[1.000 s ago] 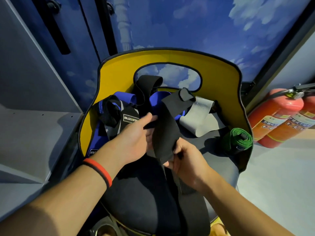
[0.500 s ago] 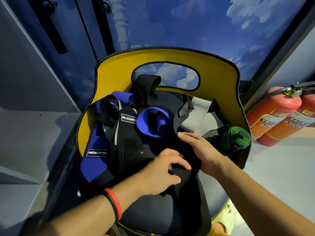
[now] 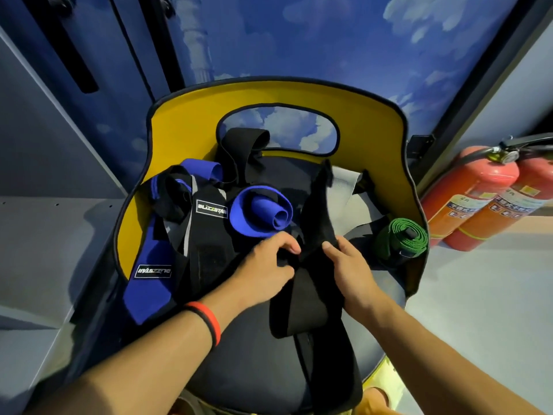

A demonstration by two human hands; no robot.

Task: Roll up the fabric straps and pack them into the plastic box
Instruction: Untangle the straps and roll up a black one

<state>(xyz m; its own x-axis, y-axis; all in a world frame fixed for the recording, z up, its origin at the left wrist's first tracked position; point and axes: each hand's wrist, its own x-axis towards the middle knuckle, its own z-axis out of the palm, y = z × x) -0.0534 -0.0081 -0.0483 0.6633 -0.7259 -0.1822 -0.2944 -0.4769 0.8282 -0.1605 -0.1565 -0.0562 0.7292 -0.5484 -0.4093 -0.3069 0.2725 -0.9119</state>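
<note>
Black strap [image 3: 302, 301]: lies lengthwise on the chair seat [image 3: 254, 372] at centre frame. Its far end climbs past the hands toward the upper right, and its near end hangs off the seat's front edge at the bottom.
Left hand [image 3: 266, 265]: on the strap's left edge at centre, fingers [image 3: 291, 247] bent down and pinching a fold of the strap.
Right hand [image 3: 351, 265]: just beside the left, on the strap's right edge, fingers [image 3: 329, 245] curled over the cloth and holding it.
Change, strap: one second ago it was held up in front of the pile; it is now down on the seat.
Change, hands: half a second ago the left lay lower over the strap and the right reached forward with straight fingers. Both now sit level, side by side.
Blue roll [image 3: 260, 212]: loosely coiled, just above the left hand, fully in view; it was partly covered one second ago.
Labelled blue-and-black straps [image 3: 155, 265]: heaped unrolled at centre left.
Grey strap [image 3: 344, 187]: flat, behind the black strap, upper right of the pile.
Green roll [image 3: 401, 238]: tightly wound, at the seat's right edge, unmoved.
Yellow chair back [image 3: 374, 139]: curves round the pile.
Wristband [image 3: 206, 322]: red and black, on the left wrist.
Fire extinguishers [image 3: 478, 202]: two, red, on the floor at right.
</note>
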